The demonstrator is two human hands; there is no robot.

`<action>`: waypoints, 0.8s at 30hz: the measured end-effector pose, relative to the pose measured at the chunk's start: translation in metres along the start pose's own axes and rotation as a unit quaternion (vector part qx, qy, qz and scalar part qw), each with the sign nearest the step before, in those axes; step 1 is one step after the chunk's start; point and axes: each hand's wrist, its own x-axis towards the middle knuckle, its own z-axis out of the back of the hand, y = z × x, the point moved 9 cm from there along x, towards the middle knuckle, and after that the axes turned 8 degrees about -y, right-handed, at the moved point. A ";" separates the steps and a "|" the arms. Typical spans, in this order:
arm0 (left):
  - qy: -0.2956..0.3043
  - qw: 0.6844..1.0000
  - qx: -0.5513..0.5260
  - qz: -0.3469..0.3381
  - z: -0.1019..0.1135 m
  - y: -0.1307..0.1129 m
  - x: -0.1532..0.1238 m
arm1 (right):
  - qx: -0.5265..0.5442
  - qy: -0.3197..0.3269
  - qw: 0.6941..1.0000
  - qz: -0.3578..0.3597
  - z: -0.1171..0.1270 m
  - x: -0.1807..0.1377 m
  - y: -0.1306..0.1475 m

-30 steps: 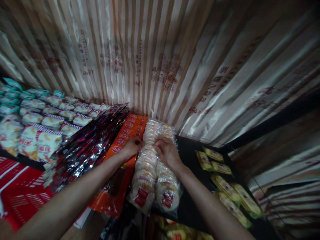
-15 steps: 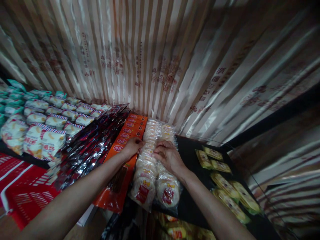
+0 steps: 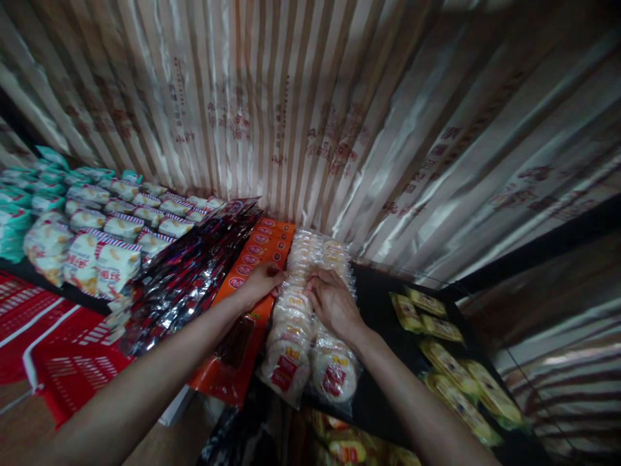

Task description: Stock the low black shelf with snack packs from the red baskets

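Note:
Two overlapping rows of clear-wrapped round white rice cracker packets (image 3: 287, 364) with red labels lie on a black shelf. My left hand (image 3: 264, 283) is closed at the outer side of the left row, its fingertips pinching a packet edge. Across the same row, my right hand (image 3: 334, 299) is bent with thumb and fingers together on the wrappers, covering part of the right row. Under my left wrist lies a flat orange snack bag (image 3: 257, 310) with oval logos. Dark shiny packets (image 3: 194, 272) are fanned out left of it.
White and teal snack packets (image 3: 116, 265) fill the shelf's left side. A red shopping basket (image 3: 72, 362) stands front left. Yellow packets (image 3: 446, 362) lie on the right of the black shelf (image 3: 378, 304). Behind hangs a striped, printed plastic sheet (image 3: 310, 97).
The view has shifted slightly, so the shelf and goods appear further right. Both hands stay at the rice cracker packets, with the right fingers drawn a little closer together.

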 end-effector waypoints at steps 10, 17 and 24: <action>-0.035 0.999 -0.019 0.013 0.000 0.009 -0.004 | -0.033 -0.042 0.998 -0.022 0.009 -0.001 0.000; -0.091 0.995 0.020 -0.026 0.005 0.011 -0.003 | 0.051 -0.038 0.998 0.004 0.024 -0.022 0.008; -0.101 0.994 0.022 -0.019 0.007 0.004 -0.009 | 0.100 -0.028 0.995 0.014 0.015 -0.023 0.009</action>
